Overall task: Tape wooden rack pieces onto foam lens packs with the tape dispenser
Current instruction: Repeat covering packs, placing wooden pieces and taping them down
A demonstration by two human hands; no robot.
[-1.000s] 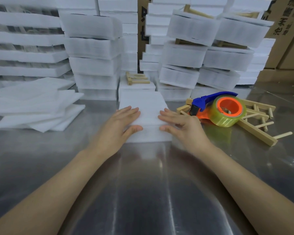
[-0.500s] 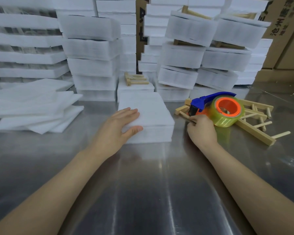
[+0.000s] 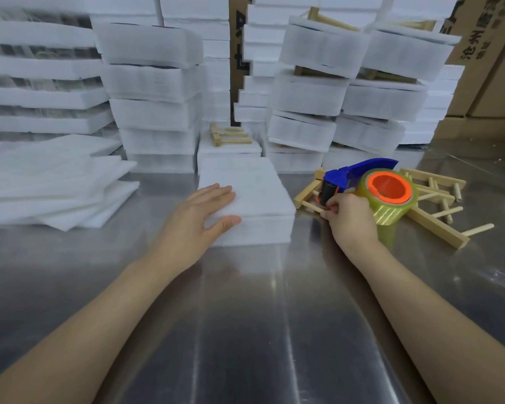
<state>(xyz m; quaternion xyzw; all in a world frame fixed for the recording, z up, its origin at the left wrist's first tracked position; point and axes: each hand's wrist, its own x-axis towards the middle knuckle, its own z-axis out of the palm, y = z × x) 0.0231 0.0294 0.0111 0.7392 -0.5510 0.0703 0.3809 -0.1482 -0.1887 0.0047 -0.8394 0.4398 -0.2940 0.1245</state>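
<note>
A white foam lens pack (image 3: 254, 193) lies flat on the steel table in front of me. My left hand (image 3: 199, 220) rests on its near left corner with straight fingers and the thumb against its front edge. To its right lies a blue and orange tape dispenser (image 3: 370, 185) with a roll of clear tape, on top of wooden rack pieces (image 3: 432, 217). My right hand (image 3: 350, 217) is curled at the dispenser's near left side and pinches a wooden peg of the rack there.
Tall stacks of foam packs (image 3: 155, 91) fill the back of the table, some with wooden pieces taped on. One small pack behind carries a wooden piece (image 3: 228, 135). Loose foam sheets (image 3: 56, 182) lie at the left. Cardboard boxes (image 3: 490, 68) stand at the back right.
My right hand left the foam pack and moved right to the rack and dispenser, where it now pinches a peg. My left hand stayed on the pack.
</note>
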